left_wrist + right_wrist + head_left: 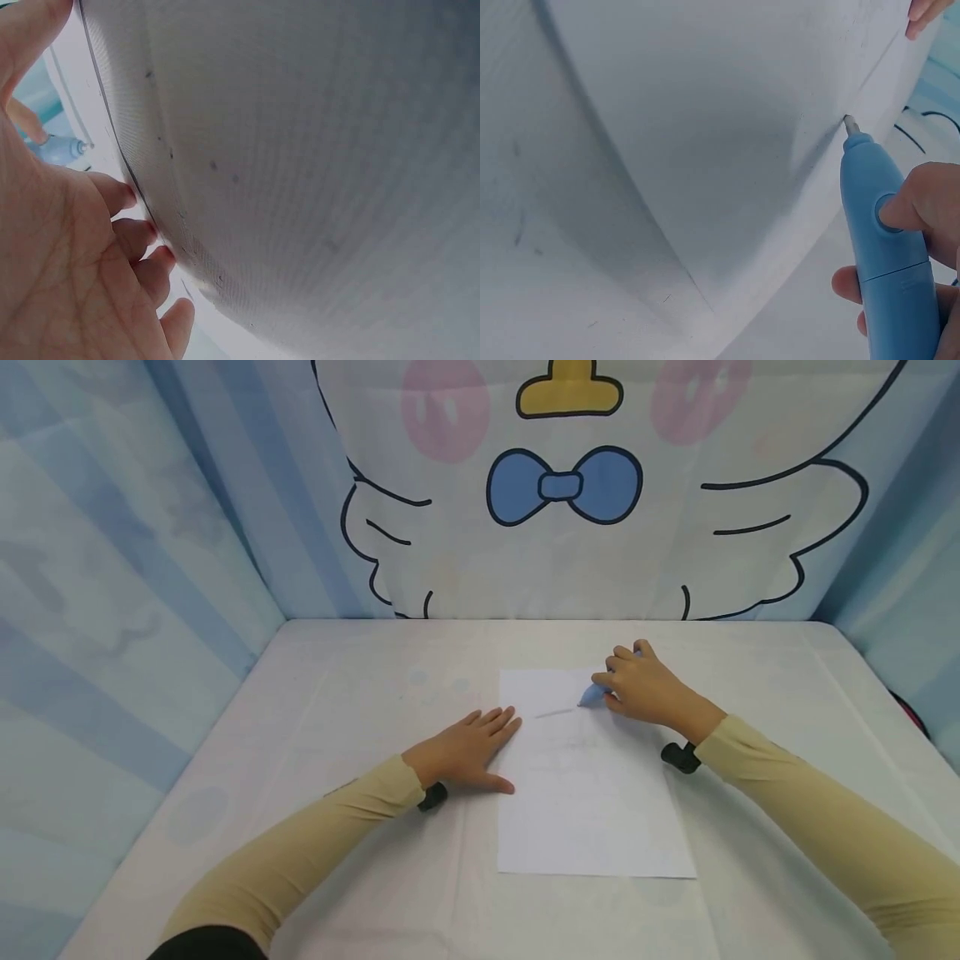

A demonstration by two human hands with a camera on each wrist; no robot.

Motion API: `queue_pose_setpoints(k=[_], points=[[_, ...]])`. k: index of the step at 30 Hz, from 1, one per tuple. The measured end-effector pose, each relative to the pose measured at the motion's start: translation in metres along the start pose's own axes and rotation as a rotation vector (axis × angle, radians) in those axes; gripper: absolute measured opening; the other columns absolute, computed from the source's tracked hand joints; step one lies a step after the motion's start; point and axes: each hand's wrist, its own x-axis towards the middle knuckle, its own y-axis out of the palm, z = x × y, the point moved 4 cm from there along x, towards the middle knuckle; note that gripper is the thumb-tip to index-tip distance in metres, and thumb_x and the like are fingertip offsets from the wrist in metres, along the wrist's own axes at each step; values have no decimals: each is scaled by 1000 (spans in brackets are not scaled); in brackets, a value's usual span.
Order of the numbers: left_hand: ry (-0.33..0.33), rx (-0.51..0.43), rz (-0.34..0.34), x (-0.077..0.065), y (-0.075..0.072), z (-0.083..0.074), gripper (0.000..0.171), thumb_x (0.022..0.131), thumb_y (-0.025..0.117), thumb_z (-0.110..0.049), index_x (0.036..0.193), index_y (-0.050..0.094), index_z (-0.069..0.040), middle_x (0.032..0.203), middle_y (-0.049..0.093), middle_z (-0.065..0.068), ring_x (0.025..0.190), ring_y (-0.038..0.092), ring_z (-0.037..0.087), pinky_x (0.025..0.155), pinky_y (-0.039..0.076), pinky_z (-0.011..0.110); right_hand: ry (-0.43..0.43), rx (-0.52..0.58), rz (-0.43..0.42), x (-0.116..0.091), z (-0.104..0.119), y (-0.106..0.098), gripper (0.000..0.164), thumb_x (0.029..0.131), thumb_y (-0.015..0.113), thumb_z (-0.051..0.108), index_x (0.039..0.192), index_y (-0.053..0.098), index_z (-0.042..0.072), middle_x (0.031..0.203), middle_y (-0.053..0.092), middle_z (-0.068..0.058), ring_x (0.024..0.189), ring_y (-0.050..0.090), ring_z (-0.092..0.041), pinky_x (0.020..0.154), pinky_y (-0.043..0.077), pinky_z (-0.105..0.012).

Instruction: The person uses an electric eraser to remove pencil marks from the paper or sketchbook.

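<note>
A white sheet of paper (592, 810) lies on the table, with a thin grey line (553, 714) drawn near its top. My right hand (643, 685) grips a light-blue electric eraser (891, 247), pen-shaped with a metal tip. In the right wrist view the thumb rests on its round button (887, 213). The tip meets the paper at the right end of the grey line. My left hand (474, 750) lies flat with fingers spread, fingertips and thumb at the sheet's left edge. From the left wrist, the palm and fingertips show beside the paper's edge.
A pale cloth covers the table (360, 693) around the sheet. Behind it hangs a curtain (562, 560) with a cartoon figure and blue bow tie. A blue-and-white curtain (112, 610) closes off the left side, another the right. Dark wrist cameras (681, 757) sit under both sleeves.
</note>
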Motion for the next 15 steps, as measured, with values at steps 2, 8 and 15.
queue_pose_setpoints(k=[2,8,15], points=[[3,0,-2,0,0,0,102,80,48,-73,153,4,-16,160,1,4,148,4,20,121,9,41,3,-1,12,0,0,0,22,79,71,16,101,70,12,87,64,-10,83,52,-26,84,38,-52],[4,-9,-7,1,1,1,102,80,49,-72,153,5,-16,160,1,4,148,4,20,121,8,41,-7,13,4,2,2,-1,21,79,70,15,100,70,11,86,64,-10,83,52,-26,83,38,-52],[2,-3,-8,3,3,1,102,80,49,-73,153,5,-16,160,2,4,148,5,20,121,9,41,-12,13,9,3,2,3,22,79,70,16,101,70,12,86,65,-9,83,52,-26,84,38,-52]])
